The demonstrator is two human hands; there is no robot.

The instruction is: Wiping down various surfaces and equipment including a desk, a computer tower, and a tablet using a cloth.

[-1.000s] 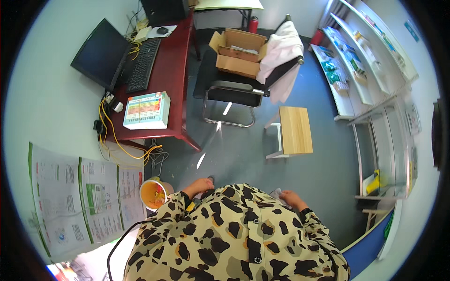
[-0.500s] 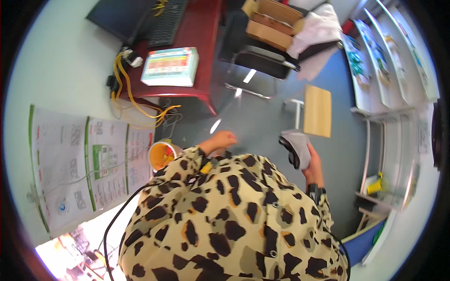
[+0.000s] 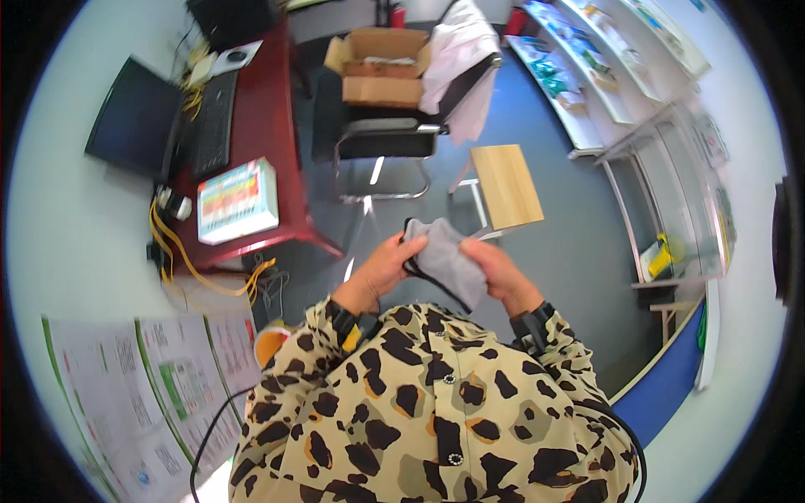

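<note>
In front of my body I hold up a grey cloth piece with black edging. My left hand is closed on its left edge, the thumb lying on top. My right hand pinches the upper right side of the same cloth. It hangs slanted between both hands, its lower end dropping toward my patterned shirt. What exact kind of cloth article it is, I cannot make out. Fingers under the cloth are hidden.
A dark red desk on the left bears a monitor, a keyboard and a white box. Ahead, a black chair carries an open carton. A small wooden-topped table stands right of it; shelves line the right.
My left hand has moved from empty beside my body to grip the cloth. My right hand has brought the cloth leftward to the middle. The view has shifted.
</note>
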